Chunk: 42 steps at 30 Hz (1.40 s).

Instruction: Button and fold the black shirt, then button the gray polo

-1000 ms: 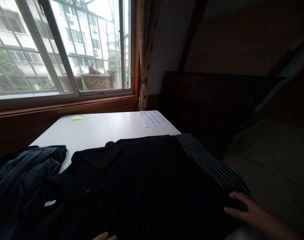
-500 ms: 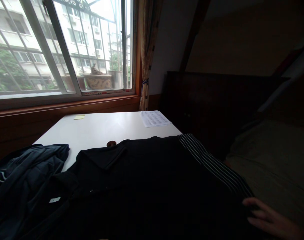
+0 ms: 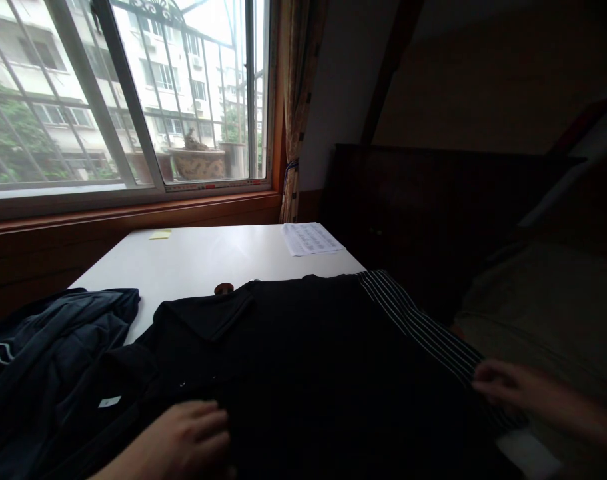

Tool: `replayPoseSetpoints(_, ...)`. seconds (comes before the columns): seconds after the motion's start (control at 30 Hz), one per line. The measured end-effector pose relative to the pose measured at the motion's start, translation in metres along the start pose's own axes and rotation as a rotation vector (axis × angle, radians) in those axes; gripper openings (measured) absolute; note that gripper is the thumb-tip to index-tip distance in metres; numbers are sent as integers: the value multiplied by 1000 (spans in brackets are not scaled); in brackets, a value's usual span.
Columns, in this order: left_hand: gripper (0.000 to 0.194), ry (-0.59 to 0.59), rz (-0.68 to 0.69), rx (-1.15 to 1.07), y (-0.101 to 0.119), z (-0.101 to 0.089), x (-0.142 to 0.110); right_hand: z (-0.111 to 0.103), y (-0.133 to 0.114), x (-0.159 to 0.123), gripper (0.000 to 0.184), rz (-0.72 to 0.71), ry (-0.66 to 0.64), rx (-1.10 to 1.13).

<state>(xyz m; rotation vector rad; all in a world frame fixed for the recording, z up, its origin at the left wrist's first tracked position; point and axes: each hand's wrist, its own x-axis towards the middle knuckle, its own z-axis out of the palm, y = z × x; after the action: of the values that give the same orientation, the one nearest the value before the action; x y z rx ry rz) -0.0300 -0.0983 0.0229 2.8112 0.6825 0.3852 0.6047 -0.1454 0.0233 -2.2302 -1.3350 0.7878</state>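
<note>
A black polo shirt (image 3: 303,360) lies spread across the near half of a white table (image 3: 203,257), its collar toward the left and a striped sleeve hanging off the right edge. My left hand (image 3: 193,433) rests flat on the shirt's front near the placket, fingers stretched out. My right hand (image 3: 503,385) is blurred at the striped sleeve, touching its lower edge; its fingers look bent against the cloth.
A dark blue garment (image 3: 48,360) is heaped at the table's left. A printed sheet (image 3: 310,238) and a yellow sticky note (image 3: 160,234) lie near the far edge. A small brown round object (image 3: 224,289) sits by the collar. A bed (image 3: 543,313) stands to the right.
My left hand has come into view and settled on the shirt's front. My right hand has moved up along the striped sleeve.
</note>
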Motion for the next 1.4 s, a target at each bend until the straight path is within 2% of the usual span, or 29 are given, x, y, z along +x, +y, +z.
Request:
replayPoseSetpoints(0.1, 24, 134, -260, 72, -64, -34, 10, -11, -60, 42, 38, -169, 22, -98)
replayPoseSetpoints(0.17, 26, 209, -401, 123, -115, -46, 11, -6, -100, 73, 38, -211, 46, -128)
replayPoseSetpoints(0.23, 33, 277, -520, 203, -162, -48, 8, 7, -134, 103, 32, -272, 155, -211)
replayPoseSetpoints(0.3, 41, 262, -628, 258, -199, -44, 5, 25, -161, 131, 29, -365, 236, -282)
replayPoseSetpoints(0.4, 46, 214, -715, 245, -229, -33, 0, 52, -190, 168, 30, -400, 228, -316)
replayPoseSetpoints(0.5, 48, 215, -747, 240, -238, -25, -8, 71, -208, 197, 28, -392, 173, -356)
replayPoseSetpoints(0.63, 47, 272, -783, 231, -244, -21, -20, 86, -221, 224, 22, -339, 33, -401)
replayPoseSetpoints(0.8, 37, 312, -787, 182, -252, -24, -28, 93, -231, 247, 34, -233, -150, -442)
replayPoseSetpoints(1.0, 25, 346, -777, 188, -254, -25, -32, 95, -236, 265, 33, -209, -272, -424)
replayPoseSetpoints(1.2, 25, 359, -775, 256, -255, -21, -39, 96, -230, 277, 35, -221, -189, -378)
replayPoseSetpoints(1.4, 27, 357, -781, 284, -243, -19, -34, 89, -217, 275, 24, -347, 18, -216)
